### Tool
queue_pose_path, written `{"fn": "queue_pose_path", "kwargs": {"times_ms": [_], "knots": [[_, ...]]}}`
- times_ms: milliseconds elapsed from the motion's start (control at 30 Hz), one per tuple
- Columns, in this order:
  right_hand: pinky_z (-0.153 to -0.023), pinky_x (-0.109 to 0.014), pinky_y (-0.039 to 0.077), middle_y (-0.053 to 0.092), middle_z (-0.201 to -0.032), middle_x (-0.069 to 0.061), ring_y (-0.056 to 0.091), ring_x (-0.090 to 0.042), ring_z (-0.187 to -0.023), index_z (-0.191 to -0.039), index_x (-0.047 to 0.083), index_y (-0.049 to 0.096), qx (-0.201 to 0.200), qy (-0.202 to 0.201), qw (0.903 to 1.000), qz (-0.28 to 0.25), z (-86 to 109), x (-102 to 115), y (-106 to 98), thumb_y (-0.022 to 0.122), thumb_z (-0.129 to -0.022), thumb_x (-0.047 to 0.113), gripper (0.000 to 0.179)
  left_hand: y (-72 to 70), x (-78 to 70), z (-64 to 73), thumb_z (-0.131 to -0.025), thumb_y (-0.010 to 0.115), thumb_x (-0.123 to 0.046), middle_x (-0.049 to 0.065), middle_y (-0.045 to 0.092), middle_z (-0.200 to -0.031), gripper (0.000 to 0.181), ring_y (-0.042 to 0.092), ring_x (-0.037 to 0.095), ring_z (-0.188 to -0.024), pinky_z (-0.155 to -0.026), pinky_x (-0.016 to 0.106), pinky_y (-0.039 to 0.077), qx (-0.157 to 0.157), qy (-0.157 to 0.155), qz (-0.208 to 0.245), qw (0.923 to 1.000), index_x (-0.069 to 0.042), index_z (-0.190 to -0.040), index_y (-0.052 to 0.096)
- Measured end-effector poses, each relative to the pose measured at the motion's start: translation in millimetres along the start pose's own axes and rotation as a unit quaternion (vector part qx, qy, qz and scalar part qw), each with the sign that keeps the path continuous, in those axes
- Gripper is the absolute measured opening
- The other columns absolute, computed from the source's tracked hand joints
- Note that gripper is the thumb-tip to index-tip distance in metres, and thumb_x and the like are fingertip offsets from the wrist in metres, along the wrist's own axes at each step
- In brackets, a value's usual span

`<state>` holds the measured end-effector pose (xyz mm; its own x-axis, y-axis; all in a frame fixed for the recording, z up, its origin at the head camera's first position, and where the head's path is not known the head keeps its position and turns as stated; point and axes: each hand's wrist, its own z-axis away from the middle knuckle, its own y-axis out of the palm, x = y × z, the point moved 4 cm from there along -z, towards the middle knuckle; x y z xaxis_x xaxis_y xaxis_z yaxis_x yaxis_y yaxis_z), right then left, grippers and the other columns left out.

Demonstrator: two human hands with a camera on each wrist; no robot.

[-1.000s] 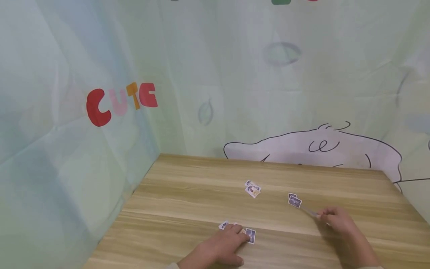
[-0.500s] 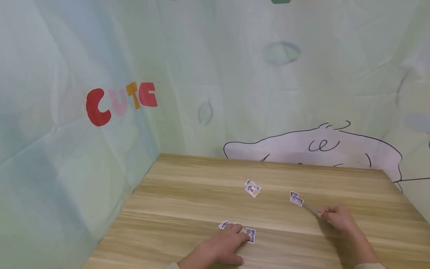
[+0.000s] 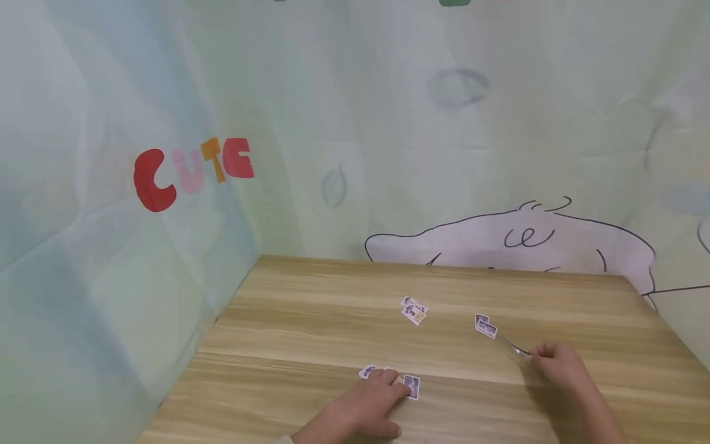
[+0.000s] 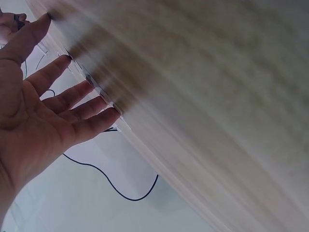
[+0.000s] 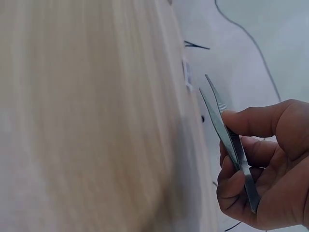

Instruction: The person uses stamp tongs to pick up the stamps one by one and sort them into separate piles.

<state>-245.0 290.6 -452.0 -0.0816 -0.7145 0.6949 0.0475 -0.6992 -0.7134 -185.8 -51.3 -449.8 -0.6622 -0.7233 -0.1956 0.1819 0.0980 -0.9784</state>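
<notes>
My right hand (image 3: 560,364) holds metal tweezers (image 5: 231,140) between thumb and fingers. Their two tips stand slightly apart in the right wrist view, with nothing between them. In the head view the tips point at a pair of overlapping small picture cards (image 3: 487,330) with dark printing and white borders. My left hand (image 3: 368,401) lies palm down with straight, spread fingers, fingertips on a row of small cards. A dark card (image 3: 412,387) shows at its index finger and another card (image 3: 367,371) beyond its little finger; the hand partly hides those between.
Two or more overlapping cards (image 3: 414,311) lie farther back on the wood-grain table (image 3: 310,327). A fabric backdrop (image 3: 355,123) with cartoon prints and the word CUTE hangs along the table's left and back edges.
The tweezers and the pair of cards at their tips shifted slightly. The head view has turned a little. My left hand stays on its cards.
</notes>
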Motion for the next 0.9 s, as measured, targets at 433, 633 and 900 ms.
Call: {"fn": "queue_pose_path", "kwargs": {"times_ms": [433, 633, 900], "knots": [[-0.066, -0.033, 0.043, 0.062, -0.084, -0.006, 0.053, -0.020, -0.078, -0.092, -0.004, 0.065, 0.012, -0.029, 0.9985, -0.046, 18.0, 23.3, 16.8, 0.063, -0.082, 0.008, 0.015, -0.3, -4.4, 6.1, -0.067, 0.075, -0.043, -0.002, 0.051, -0.117, 0.061, 0.047, 0.016, -0.108, -0.090, 0.032, 0.042, -0.001, 0.002, -0.022, 0.9997, -0.022, -0.122, 0.059], [-0.067, -0.032, 0.044, 0.063, -0.082, -0.005, 0.054, -0.019, -0.076, -0.089, -0.002, 0.066, 0.021, -0.063, 0.9956, -0.065, 18.1, 34.4, 36.0, 0.067, -0.079, 0.006, 0.012, 1.4, -6.3, 6.9, -0.068, 0.075, -0.042, -0.003, 0.049, -0.113, 0.057, 0.044, 0.015, -0.107, -0.086, 0.031, 0.044, -0.009, 0.006, -0.028, 0.9995, -0.022, -0.119, 0.060], [-0.064, -0.027, 0.047, 0.063, -0.083, -0.006, 0.054, -0.020, -0.075, -0.090, -0.001, 0.066, 0.072, -0.133, 0.9844, -0.090, 17.5, 45.1, 51.2, 0.067, -0.078, 0.006, 0.014, 0.9, -10.1, 6.4, -0.071, 0.073, -0.046, 0.003, 0.048, -0.127, 0.059, 0.043, 0.021, -0.118, -0.096, 0.038, 0.039, -0.012, 0.034, -0.031, 0.9988, -0.025, -0.124, 0.057]]}}
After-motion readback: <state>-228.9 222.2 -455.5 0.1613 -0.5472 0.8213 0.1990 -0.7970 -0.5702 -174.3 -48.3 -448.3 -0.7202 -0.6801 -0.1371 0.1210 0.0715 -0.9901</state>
